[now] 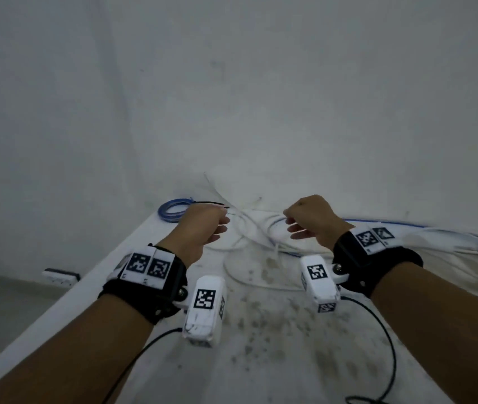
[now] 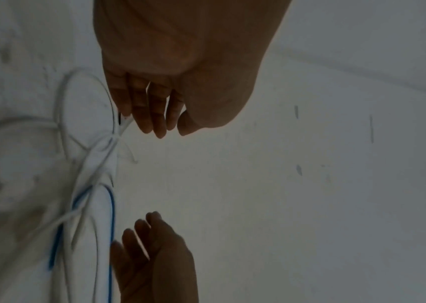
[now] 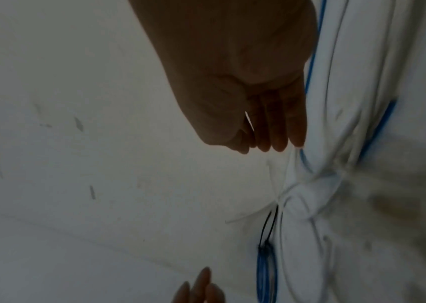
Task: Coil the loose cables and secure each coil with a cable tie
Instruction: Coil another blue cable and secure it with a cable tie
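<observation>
Both hands are raised side by side over the far part of the tabletop [image 1: 261, 360], a gap between them.

Left hand [image 1: 200, 228]: fingers curled loosely inward. Wrist view shows something white and thin against the little-finger side, maybe a tie end or a cable; too blurred to say whether it is pinched. Cannot tell if this hand holds anything.

Right hand [image 1: 312, 220]: thumb and forefinger pressed together, other fingers relaxed below. A thin pale sliver shows between the fingers in the wrist view. Could be a white tie; cannot confirm.

Below and between the hands: white cable [image 1: 249, 237], looped loosely, cinched at one point where strands cross. Thin white tails stick out there, like tie ends. A blue cable [image 1: 383, 223] runs in with the white ones from the right edge, uncoiled.

Near the far left corner: blue coil [image 1: 173, 209], wound neat, a black tie [image 1: 211, 203] jutting from it. Looks finished.

Judgement: step in hand is binding the white loops; one coil done, the long run at right yet to do. Next move likely calls for threading the tie tail through its head and pulling snug while the loops are held gathered.
</observation>
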Available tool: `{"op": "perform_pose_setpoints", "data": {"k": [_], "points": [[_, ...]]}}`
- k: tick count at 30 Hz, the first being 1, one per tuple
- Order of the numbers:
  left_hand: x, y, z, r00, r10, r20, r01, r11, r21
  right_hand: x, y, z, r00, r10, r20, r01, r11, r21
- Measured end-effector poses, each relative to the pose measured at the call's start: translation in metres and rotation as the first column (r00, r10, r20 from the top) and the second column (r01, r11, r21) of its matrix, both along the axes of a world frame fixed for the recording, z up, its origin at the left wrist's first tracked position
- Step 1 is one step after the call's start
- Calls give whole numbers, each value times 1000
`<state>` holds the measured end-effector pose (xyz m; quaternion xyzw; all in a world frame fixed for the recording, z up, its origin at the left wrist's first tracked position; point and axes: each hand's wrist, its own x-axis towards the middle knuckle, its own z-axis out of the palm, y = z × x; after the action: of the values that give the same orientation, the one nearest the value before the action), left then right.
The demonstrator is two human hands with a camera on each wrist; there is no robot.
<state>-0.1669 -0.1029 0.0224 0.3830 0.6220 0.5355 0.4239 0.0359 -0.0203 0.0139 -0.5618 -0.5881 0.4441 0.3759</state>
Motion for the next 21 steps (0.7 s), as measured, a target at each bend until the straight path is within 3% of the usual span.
{"op": "perform_pose_setpoints", "data": {"k": [7, 12, 14, 17, 21], "points": [[87, 11, 0, 988, -147, -55, 149, 989, 17, 135, -27, 1, 923, -151, 354, 104, 983, 149], [130, 26, -10, 923, -263, -280, 264, 964, -36, 173, -31, -3, 803, -115, 585, -3, 980, 198], [134, 43, -21, 844, -263, -468, 288, 958, -20, 180, -26, -10, 754, -120, 646, -34, 975, 221], [130, 66, -42, 650, -161, -743, 224, 975, -15, 188, -10, -16, 682, -112, 723, -87, 969, 232], [118, 101, -57, 482, -169, -860, 215, 974, -70, 199, 31, -23, 567, -159, 808, -127, 952, 277]]}}
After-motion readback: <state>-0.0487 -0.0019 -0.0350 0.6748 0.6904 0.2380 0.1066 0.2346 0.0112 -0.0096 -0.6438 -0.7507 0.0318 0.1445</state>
